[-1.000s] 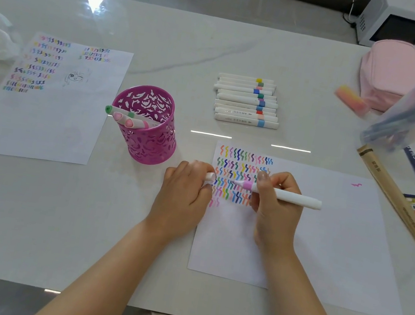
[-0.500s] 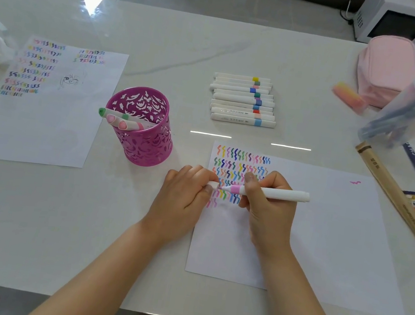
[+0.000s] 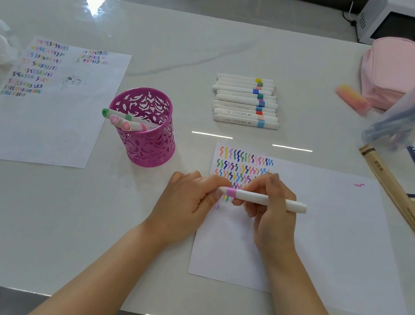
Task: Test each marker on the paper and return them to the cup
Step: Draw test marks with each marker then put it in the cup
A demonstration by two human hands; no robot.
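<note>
The right hand (image 3: 274,212) is gripping the white pink-banded marker (image 3: 262,199) level over the scribbled white paper (image 3: 325,232) while the left hand (image 3: 188,198) is pinching its cap end; press the cap straight until seated, then drop it in the magenta cut-out metal cup (image 3: 147,133).

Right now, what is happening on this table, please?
A person is testing markers. Both hands hold one white marker with a pink band above the squiggle-filled paper: the right hand on the barrel, the left hand at its cap end. Three markers already stand in the purple cup; a row of markers lies behind the paper.
</note>
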